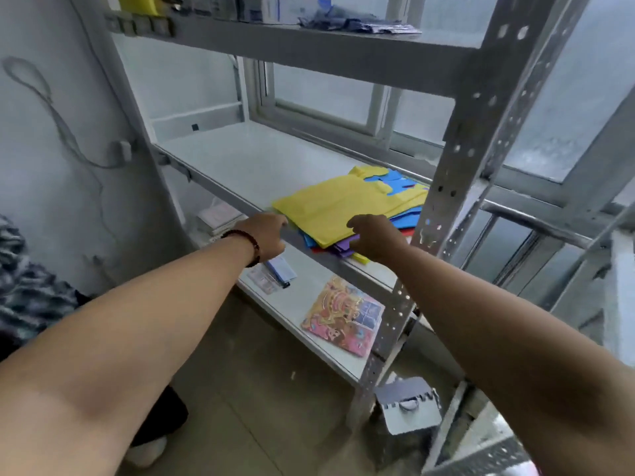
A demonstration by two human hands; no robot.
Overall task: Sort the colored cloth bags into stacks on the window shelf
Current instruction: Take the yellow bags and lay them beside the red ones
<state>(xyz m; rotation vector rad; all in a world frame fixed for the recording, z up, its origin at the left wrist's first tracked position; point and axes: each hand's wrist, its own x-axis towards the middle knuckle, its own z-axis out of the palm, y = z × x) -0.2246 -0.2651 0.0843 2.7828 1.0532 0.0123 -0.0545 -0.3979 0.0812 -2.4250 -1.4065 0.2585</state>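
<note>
My left hand (266, 231) sits at the near edge of the window shelf (247, 159), fingers curled toward the near left corner of the mixed pile of cloth bags (347, 218); whether it has hold of anything I cannot tell. My right hand (372, 235) hovers over the pile's near right corner, fingers bent down loosely; whether it touches the cloth I cannot tell either.

The biggest risk, I think, is the overhang: the pile juts past the shelf's near edge, so tugging the top bag could drag the whole lot off toward the lower shelf. A smaller one is the bags clinging, so two lift as one.

The pile lies at the right end of the shelf, beside the perforated steel upright (457, 166). A large yellow bag (330, 207) lies flat on top; blue bags (395, 185) show behind it, with purple bags (343, 247) and a red edge (318, 249) peeping out beneath.
</note>
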